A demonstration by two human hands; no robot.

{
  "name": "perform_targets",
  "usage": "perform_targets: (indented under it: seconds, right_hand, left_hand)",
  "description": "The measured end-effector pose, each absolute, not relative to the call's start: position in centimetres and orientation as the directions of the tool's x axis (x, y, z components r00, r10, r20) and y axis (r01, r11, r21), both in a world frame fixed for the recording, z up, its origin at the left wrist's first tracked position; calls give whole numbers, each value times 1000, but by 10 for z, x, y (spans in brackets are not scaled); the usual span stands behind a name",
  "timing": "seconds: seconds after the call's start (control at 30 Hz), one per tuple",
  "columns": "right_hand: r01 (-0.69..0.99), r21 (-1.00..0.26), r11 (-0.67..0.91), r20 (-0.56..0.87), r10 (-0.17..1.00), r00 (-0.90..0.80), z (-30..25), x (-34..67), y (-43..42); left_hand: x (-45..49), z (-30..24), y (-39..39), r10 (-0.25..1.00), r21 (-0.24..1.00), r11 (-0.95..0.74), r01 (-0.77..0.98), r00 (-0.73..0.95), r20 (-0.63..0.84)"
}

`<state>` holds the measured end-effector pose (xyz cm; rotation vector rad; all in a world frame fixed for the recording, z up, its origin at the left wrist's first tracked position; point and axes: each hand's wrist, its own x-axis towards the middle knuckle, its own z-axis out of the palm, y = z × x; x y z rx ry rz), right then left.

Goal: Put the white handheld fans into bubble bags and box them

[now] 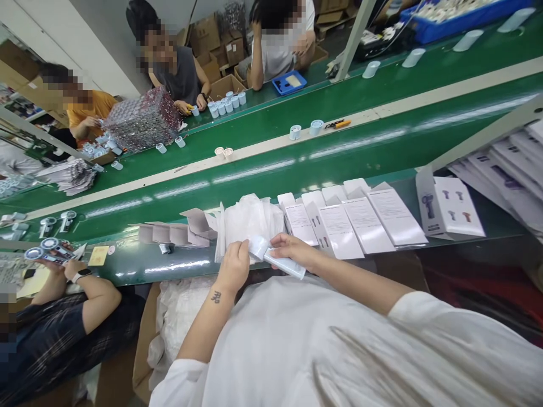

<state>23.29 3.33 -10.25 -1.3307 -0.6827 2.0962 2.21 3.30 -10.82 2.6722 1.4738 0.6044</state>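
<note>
Between my hands, close to my body, is a pale blue handheld fan point(286, 265), its head wrapped in whitish film or a bag and its handle slanting down to the right. My left hand point(235, 263) has its fingers closed at the wrapped head. My right hand point(292, 249) grips the handle near the neck, with the thumb below and fingers above. Just beyond my hands lies a pile of white translucent bags point(250, 217). To its right, several white cartons point(339, 226) with printed flaps stand in a row.
Grey-white open cartons point(178, 233) and a small silvery cylinder point(164, 249) lie left. A box with fan pictures point(452, 209) stands right, by stacked flat cartons point(509, 164). A green conveyor point(271, 169) runs behind. Co-workers sit opposite; a person at left holds fans point(50, 244).
</note>
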Motion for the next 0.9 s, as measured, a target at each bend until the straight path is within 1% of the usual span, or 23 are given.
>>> perform_targets:
  seconds: [0.1, 0.13, 0.17, 0.2, 0.23, 0.3, 0.33, 0.37, 0.4, 0.43, 0.5, 0.53, 0.57, 0.6, 0.63, 0.67, 0.7, 0.73, 0.77, 0.8, 0.83, 0.87, 0.9]
  right_hand:
    - [-244, -669, -702, -650, 712, -265, -101, 228, 31]
    - [-254, -664, -703, -658, 711, -248, -101, 226, 30]
    - [-257, -655, -710, -670, 704, -237, -101, 225, 31]
    - [-254, -642, -723, -685, 690, -234, -100, 224, 31]
    - [-245, -632, -735, -699, 677, -228, -99, 223, 32]
    - [-224, -624, -748, -723, 662, -196, -97, 221, 32]
    - [-228, -621, -750, -731, 659, -178, -96, 220, 32]
    - [-246, -612, -752, -738, 654, -166, -96, 220, 32]
    - [-274, -590, -759, -748, 642, -168, -95, 219, 31]
    - [-302, -556, -774, -762, 620, -187, -94, 219, 31]
    - [-312, -511, -801, -775, 586, -235, -92, 222, 30]
    - [-270, -529, -805, -772, 588, -241, -89, 224, 30]
    - [-184, -572, -799, -764, 601, -235, -86, 227, 31]
    - [-55, -636, -770, -743, 630, -224, -81, 232, 32]
    - [107, -709, -697, -701, 679, -218, -74, 237, 34]
    - [279, -771, -573, -633, 740, -227, -65, 243, 36]
    - [436, -801, -410, -549, 794, -263, -55, 250, 39]
    - [554, -799, -231, -463, 825, -324, -44, 257, 41]
    - [625, -777, -68, -396, 825, -403, -33, 264, 43]
    - [654, -754, 57, -359, 799, -483, -22, 271, 44]
    - [657, -743, 128, -360, 751, -553, -11, 277, 45]
    - [645, -749, 149, -380, 702, -603, -3, 281, 45]
    - [628, -767, 132, -399, 669, -628, 4, 285, 45]
  left_hand:
    - [24, -121, 34, 950, 248, -295, 923, 255, 179]
    - [27, -123, 34, 967, 278, -240, 930, 206, 146]
    - [31, -123, 32, 972, 311, -223, 924, 187, 144]
    - [35, -122, 30, 964, 342, -250, 906, 202, 170]
    - [40, -120, 26, 944, 365, -318, 875, 255, 210]
    - [49, -113, 17, 873, 394, -485, 781, 407, 269]
    - [52, -110, 13, 846, 424, -534, 732, 462, 267]
    - [55, -106, 10, 844, 476, -534, 699, 477, 245]
    - [56, -102, 8, 870, 550, -482, 682, 447, 208]
    - [56, -98, 7, 913, 635, -384, 670, 378, 154]
    - [55, -89, 9, 978, 791, -135, 597, 209, 8]
    - [54, -83, 12, 987, 844, -27, 536, 148, -63]
    - [54, -76, 14, 987, 879, 52, 473, 112, -119]
    - [53, -69, 16, 982, 902, 104, 420, 99, -160]
    - [52, -62, 18, 978, 913, 136, 385, 97, -187]
    - [52, -56, 19, 974, 916, 154, 370, 98, -204]
    - [52, -50, 19, 972, 913, 162, 374, 102, -214]
    - [51, -45, 18, 968, 905, 164, 392, 112, -224]
    - [50, -40, 15, 963, 896, 158, 416, 138, -233]
    - [49, -37, 11, 954, 887, 141, 439, 180, -240]
    - [48, -34, 7, 941, 882, 120, 455, 230, -247]
    - [47, -31, 1, 928, 883, 102, 459, 276, -251]
    - [46, -29, -3, 921, 889, 91, 449, 302, -247]
